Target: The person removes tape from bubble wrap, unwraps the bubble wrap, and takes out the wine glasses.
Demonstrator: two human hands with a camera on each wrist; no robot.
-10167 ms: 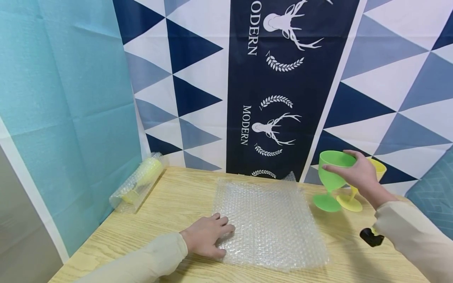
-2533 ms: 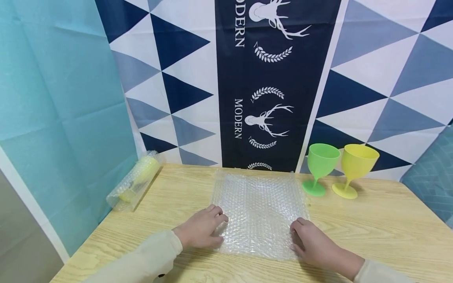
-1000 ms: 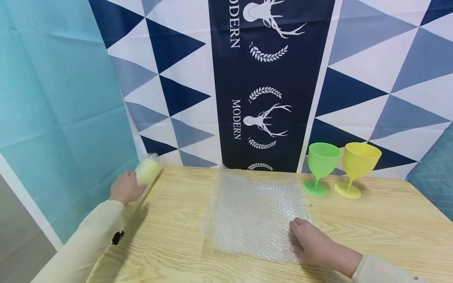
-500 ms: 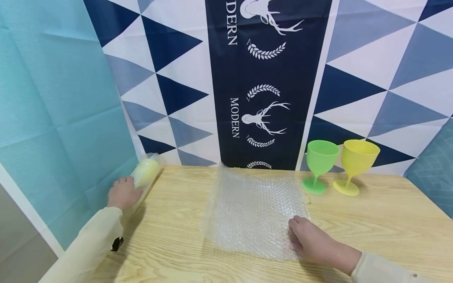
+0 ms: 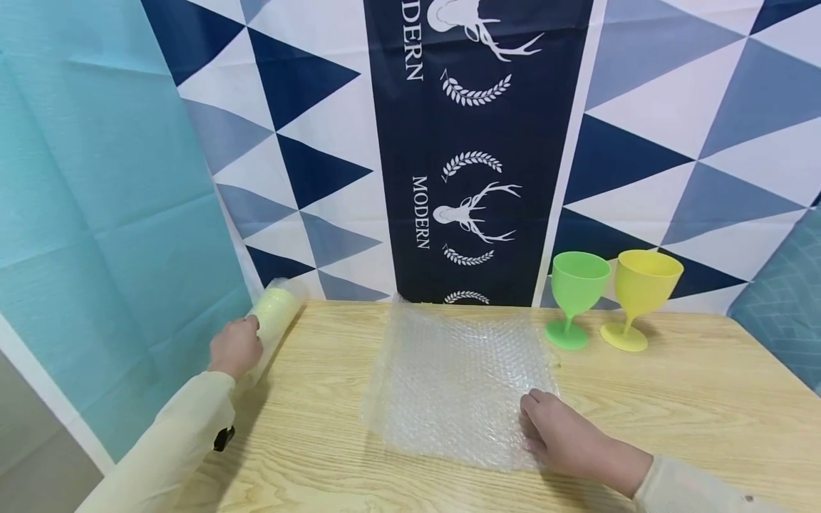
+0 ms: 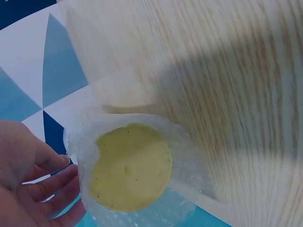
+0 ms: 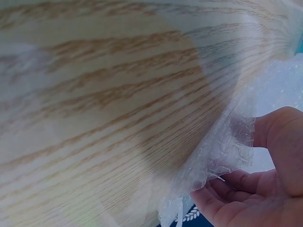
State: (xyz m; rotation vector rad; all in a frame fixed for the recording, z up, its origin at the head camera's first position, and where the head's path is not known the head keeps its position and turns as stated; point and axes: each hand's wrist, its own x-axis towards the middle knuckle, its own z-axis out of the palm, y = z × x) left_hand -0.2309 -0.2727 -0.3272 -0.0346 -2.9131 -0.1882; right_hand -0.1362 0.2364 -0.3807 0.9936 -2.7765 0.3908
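At the table's left edge lies a yellow goblet (image 5: 276, 306) rolled in bubble wrap, its round yellow base (image 6: 135, 168) facing the left wrist camera. My left hand (image 5: 236, 347) holds the wrapped goblet by its near part, thumb and curled fingers at the side of the wrap, and hides its stem in the head view. A loose sheet of bubble wrap (image 5: 458, 385) lies in the middle of the table. My right hand (image 5: 567, 438) pinches its right edge between thumb and fingers, with some of the wrap (image 7: 227, 146) bunched and raised there.
A green goblet (image 5: 579, 285) and a yellow goblet (image 5: 644, 285) stand upright side by side at the back right. Behind the wooden table (image 5: 333, 456) hangs a patterned cloth (image 5: 333, 142); a turquoise cloth (image 5: 122, 199) closes off the left side.
Earlier the right hand was at the green goblet, then on the sheet. The left hand has gone from the sheet to the wrapped goblet, which has just shifted slightly right; the sheet's left side has skewed.
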